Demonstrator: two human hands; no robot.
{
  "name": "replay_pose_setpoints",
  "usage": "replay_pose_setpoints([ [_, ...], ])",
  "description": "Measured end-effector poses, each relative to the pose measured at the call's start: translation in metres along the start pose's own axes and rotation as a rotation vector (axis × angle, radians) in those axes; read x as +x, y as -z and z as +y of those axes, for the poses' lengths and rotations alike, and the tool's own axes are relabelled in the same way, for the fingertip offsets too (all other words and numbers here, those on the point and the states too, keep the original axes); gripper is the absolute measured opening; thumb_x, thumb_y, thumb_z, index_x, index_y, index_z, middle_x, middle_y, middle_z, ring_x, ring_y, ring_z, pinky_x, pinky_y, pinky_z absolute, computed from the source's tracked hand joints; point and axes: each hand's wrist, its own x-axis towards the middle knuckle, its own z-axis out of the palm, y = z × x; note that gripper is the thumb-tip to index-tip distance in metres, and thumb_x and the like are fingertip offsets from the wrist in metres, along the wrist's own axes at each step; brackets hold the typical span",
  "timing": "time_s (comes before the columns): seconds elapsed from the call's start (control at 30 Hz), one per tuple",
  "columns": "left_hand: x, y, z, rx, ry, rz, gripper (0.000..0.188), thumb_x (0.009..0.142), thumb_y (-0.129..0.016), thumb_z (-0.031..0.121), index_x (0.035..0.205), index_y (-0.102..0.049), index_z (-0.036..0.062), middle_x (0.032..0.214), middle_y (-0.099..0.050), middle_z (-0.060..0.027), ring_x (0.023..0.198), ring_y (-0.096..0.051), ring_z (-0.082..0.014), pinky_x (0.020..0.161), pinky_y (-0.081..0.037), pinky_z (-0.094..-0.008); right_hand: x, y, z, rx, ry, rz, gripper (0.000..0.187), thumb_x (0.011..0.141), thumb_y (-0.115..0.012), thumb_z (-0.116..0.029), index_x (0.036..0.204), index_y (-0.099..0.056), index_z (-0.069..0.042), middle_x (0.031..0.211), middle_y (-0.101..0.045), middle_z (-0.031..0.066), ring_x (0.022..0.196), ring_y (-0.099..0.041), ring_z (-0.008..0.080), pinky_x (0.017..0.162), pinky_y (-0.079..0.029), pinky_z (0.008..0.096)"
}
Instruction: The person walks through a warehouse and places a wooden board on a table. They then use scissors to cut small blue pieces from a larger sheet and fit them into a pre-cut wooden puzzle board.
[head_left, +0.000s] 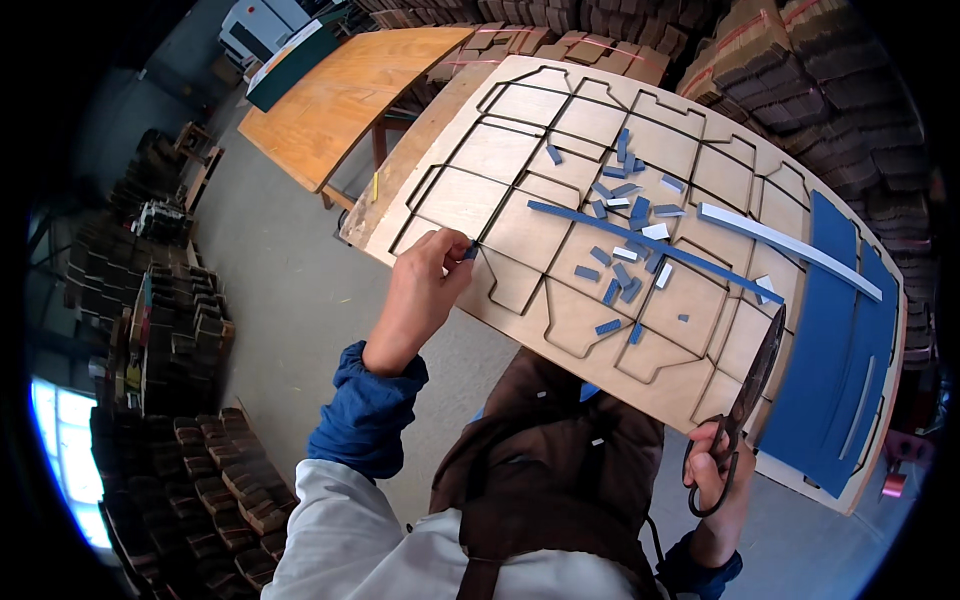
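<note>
A large pale wooden board [470, 160] with dark raised lines set into it in angular outlines lies before me. At its near left part, my left hand [420, 290] pinches a small blue foam piece [471, 252] against one of the lines. My right hand [712, 470] grips dark metal scissors [762, 372] at the near right edge, their blades pointing away over the board. Several cut blue foam pieces [587, 272], some with white faces up, are scattered mid-board. A long thin blue strip [650, 246] lies across them, its right end close to the scissor tips.
Blue foam sheets [815, 370] cover the board's right end, with a white-faced strip [790, 248] reaching onto them. An orange-brown wooden table [340, 100] stands at the far left. Stacked brown cardboard [770, 80] rises behind the board; more stacks [230, 480] stand at lower left.
</note>
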Motion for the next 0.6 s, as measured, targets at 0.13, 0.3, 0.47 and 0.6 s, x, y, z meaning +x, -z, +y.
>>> replay_pose_setpoints([
  [0.13,0.002,-0.006,-0.003,0.068,-0.034,0.012,0.019,0.081,-0.067,0.002,0.099,-0.063,-0.0018,0.087,-0.064,-0.0139,0.077,-0.066,-0.0243,0.069,-0.054,-0.0332,0.0,0.0,0.003,-0.018,0.034,-0.023,0.033,0.082,-0.071,-0.024,0.101,-0.062,0.002,0.067,-0.056,-0.0002,0.058,-0.051,0.0069,0.055,-0.04,0.0226],
  [0.3,0.006,-0.011,-0.005,0.135,-0.07,0.028,0.016,0.081,-0.066,0.001,0.096,-0.063,-0.001,0.086,-0.064,-0.0157,0.077,-0.067,-0.0298,0.071,-0.054,-0.0364,0.0,0.002,0.001,0.013,-0.006,-0.013,0.032,0.082,-0.07,-0.022,0.101,-0.062,0.002,0.066,-0.056,0.0,0.058,-0.051,0.0071,0.056,-0.04,0.0227],
  [0.47,0.006,-0.015,-0.006,0.205,-0.08,0.052,0.014,0.081,-0.067,0.003,0.094,-0.062,0.0001,0.085,-0.063,-0.0162,0.078,-0.065,-0.0331,0.072,-0.053,-0.0383,0.0,0.002,0.0,0.008,-0.023,-0.04,0.03,0.082,-0.071,-0.019,0.102,-0.061,0.002,0.067,-0.057,-0.0001,0.06,-0.05,0.0068,0.057,-0.04,0.0226],
  [0.6,0.005,-0.017,-0.007,0.232,-0.084,0.072,0.013,0.081,-0.068,0.006,0.092,-0.062,0.0024,0.083,-0.061,-0.0158,0.079,-0.063,-0.0347,0.071,-0.051,-0.042,0.001,-0.003,-0.002,0.006,-0.034,-0.068,0.031,0.081,-0.073,-0.018,0.102,-0.062,0.002,0.069,-0.057,0.0001,0.062,-0.051,0.0069,0.058,-0.04,0.0225],
])
